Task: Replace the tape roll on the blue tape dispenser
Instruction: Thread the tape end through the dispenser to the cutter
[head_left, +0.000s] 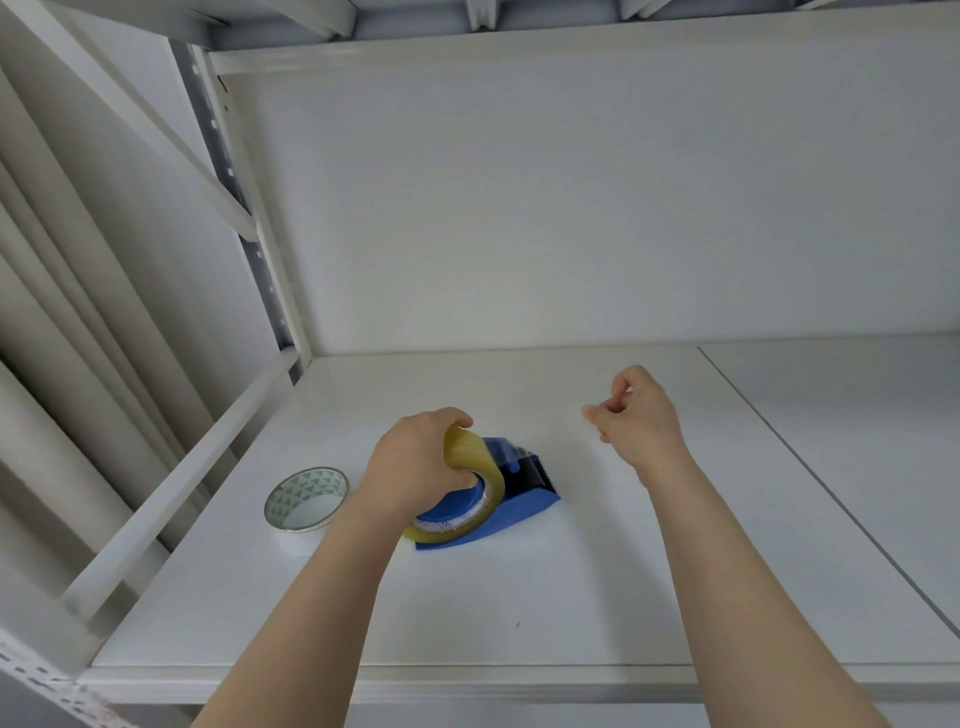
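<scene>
1. Your two bare forearms are reaching in over the near edge of the white shelf.
2. A white spare roll with a triangle pattern inside its core is lying flat at near left, just left of your left wrist and apart from the dispenser.
3. The blue tape dispenser is sitting on the shelf near the middle, with its black cutter end pointing right.
4. The yellowish tape roll is standing on edge, tilted, in the dispenser around its blue hub.
5. Your left hand is gripping that roll from the left, fingers curling over its top and thumb hooking into the core.
6. Your right hand is hovering farther back and to the right, well apart from the dispenser, fingers curled in and holding nothing visible.
7. The shelf's plain white back panel is standing behind everything.
</scene>
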